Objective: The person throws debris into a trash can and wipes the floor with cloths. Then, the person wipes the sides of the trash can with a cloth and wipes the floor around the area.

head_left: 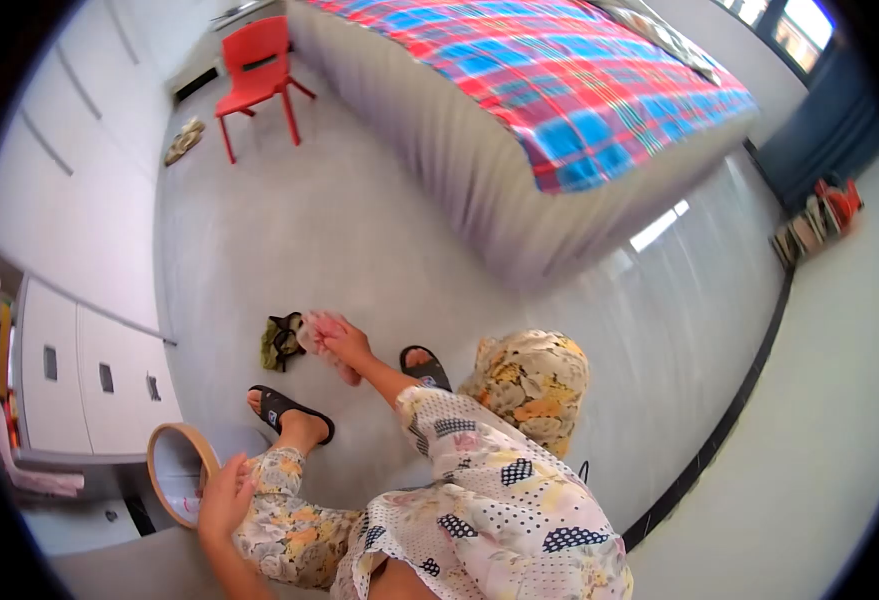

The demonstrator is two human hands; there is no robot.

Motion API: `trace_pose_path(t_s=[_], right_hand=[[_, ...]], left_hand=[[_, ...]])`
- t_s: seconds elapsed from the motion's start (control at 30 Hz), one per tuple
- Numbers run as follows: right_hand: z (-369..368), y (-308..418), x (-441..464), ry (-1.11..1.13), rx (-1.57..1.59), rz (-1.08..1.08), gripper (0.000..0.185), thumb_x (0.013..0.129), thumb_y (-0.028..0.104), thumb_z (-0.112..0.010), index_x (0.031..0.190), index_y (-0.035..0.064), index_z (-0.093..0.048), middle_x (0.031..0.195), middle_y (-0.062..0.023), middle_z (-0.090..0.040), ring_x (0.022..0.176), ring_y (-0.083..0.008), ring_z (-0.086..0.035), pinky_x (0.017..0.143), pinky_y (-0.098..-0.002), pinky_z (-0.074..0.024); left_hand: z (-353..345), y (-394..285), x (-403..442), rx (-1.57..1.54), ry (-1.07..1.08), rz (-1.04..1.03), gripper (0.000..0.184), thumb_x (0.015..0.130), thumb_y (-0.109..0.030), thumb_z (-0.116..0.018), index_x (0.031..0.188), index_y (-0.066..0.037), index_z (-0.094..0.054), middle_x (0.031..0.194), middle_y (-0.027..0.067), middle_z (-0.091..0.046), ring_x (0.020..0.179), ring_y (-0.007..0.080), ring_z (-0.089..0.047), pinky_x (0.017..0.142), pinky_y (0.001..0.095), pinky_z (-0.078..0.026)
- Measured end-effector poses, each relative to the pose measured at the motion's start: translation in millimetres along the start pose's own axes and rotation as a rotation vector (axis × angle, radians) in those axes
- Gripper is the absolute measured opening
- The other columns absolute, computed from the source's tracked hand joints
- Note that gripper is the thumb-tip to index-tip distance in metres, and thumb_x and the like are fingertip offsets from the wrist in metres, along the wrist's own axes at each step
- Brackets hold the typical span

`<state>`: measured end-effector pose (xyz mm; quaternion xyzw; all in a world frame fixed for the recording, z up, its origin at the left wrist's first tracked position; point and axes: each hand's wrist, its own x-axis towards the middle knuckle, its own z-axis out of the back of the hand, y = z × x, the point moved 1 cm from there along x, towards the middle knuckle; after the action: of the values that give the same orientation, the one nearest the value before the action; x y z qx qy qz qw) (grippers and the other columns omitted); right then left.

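My right hand (351, 347) is stretched forward over the floor, its fingers closed around a crumpled pink cloth (319, 328). Just left of that cloth, a small crumpled green and black item (277, 345) lies on the floor; its kind is unclear. My left hand (225, 497) rests by my left knee with its fingers stretched out and nothing visible in them. Close beside it a round bin (193, 434) with a tan rim leans toward me, showing a whitish inside. Whether the left fingers touch the rim, I cannot tell.
White drawers (89, 380) stand at the left. A bed with a plaid cover (599, 100) fills the far side. A red chair (257, 80) and a pair of shoes (185, 142) are at the back left. Books (809, 228) stand against the right wall. Black slippers (294, 412) are on my feet.
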<state>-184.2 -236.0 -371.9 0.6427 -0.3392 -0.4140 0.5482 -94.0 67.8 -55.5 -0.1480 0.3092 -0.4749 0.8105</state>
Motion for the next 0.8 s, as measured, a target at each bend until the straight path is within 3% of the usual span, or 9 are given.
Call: trace_pose_path(t_s=[0.17, 0.23, 0.27, 0.33, 0.4, 0.53, 0.7, 0.8], right_hand=[[59, 42, 49, -0.18, -0.176, -0.036, 0.047, 0.074, 0.027, -0.07, 0.118, 0.0169, -0.061, 0.104, -0.0139, -0.068, 0.096, -0.0321, -0.066, 0.08, -0.0401, -0.0531], [91, 50, 67, -0.235, -0.219, -0.089, 0.044, 0.075, 0.029, -0.07, 0.116, 0.0165, -0.061, 0.104, -0.0143, -0.068, 0.095, -0.0331, -0.066, 0.08, -0.0415, -0.053], [107, 56, 80, -0.243, -0.245, -0.107, 0.043, 0.075, 0.03, -0.07, 0.114, 0.0164, -0.061, 0.104, -0.0145, -0.067, 0.095, -0.0335, -0.066, 0.08, -0.0422, -0.0529], [135, 74, 91, -0.479, -0.323, -0.07, 0.041, 0.075, 0.034, -0.071, 0.11, 0.0154, -0.061, 0.106, -0.0143, -0.067, 0.098, -0.0351, -0.064, 0.082, -0.0446, -0.0522], [169, 63, 106, -0.42, -0.479, -0.068, 0.042, 0.075, 0.037, -0.071, 0.108, 0.0144, -0.06, 0.109, -0.0144, -0.066, 0.099, -0.0368, -0.063, 0.084, -0.0467, -0.0512], [208, 30, 123, -0.477, -0.673, -0.096, 0.048, 0.072, 0.04, -0.074, 0.111, 0.0147, -0.061, 0.122, -0.0134, -0.06, 0.11, -0.0338, -0.059, 0.091, -0.0458, -0.0487], [216, -5, 120, -0.387, -0.665, -0.159, 0.049, 0.071, 0.037, -0.074, 0.112, 0.0134, -0.062, 0.124, -0.0115, -0.06, 0.112, -0.0317, -0.058, 0.094, -0.0412, -0.0468], [211, 27, 140, -0.417, -0.627, -0.123, 0.045, 0.074, 0.035, -0.072, 0.113, 0.0131, -0.065, 0.118, -0.0113, -0.063, 0.111, -0.0293, -0.059, 0.093, -0.0401, -0.0465]], left_hand=[[1, -30, 12, 0.015, 0.209, -0.098, 0.045, 0.081, -0.005, -0.065, 0.124, 0.003, -0.054, 0.108, 0.0192, -0.066, 0.096, 0.0257, -0.066, 0.083, 0.0343, -0.052], [20, -28, 11, 0.068, 0.252, -0.145, 0.045, 0.081, -0.005, -0.065, 0.123, 0.003, -0.054, 0.107, 0.0184, -0.066, 0.095, 0.0253, -0.066, 0.082, 0.0337, -0.052], [25, -36, 17, 0.083, 0.233, -0.094, 0.044, 0.08, -0.006, -0.066, 0.122, 0.002, -0.055, 0.106, 0.0179, -0.066, 0.089, 0.025, -0.065, 0.079, 0.0331, -0.052], [35, -52, 41, 0.137, 0.22, -0.07, 0.045, 0.081, -0.006, -0.066, 0.123, 0.002, -0.054, 0.105, 0.0178, -0.066, 0.087, 0.0249, -0.065, 0.078, 0.0332, -0.052], [36, -44, 64, 0.152, 0.173, -0.138, 0.045, 0.082, -0.008, -0.066, 0.123, 0.002, -0.054, 0.103, 0.0172, -0.065, 0.083, 0.0251, -0.064, 0.076, 0.0335, -0.051], [-16, 15, 141, 0.184, 0.232, -0.144, 0.044, 0.083, -0.015, -0.066, 0.123, 0.0, -0.054, 0.107, 0.0199, -0.065, 0.098, 0.0345, -0.064, 0.085, 0.0397, -0.05], [-97, 126, 209, 0.562, 0.593, -0.106, 0.061, 0.081, -0.019, -0.068, 0.134, -0.001, -0.044, 0.134, 0.0231, -0.05, 0.12, 0.0373, -0.052, 0.1, 0.0424, -0.044], [-101, 117, 248, 0.542, 0.463, -0.001, 0.073, 0.081, -0.02, -0.071, 0.142, -0.003, -0.035, 0.146, 0.0226, -0.036, 0.131, 0.0383, -0.041, 0.103, 0.0432, -0.042]])
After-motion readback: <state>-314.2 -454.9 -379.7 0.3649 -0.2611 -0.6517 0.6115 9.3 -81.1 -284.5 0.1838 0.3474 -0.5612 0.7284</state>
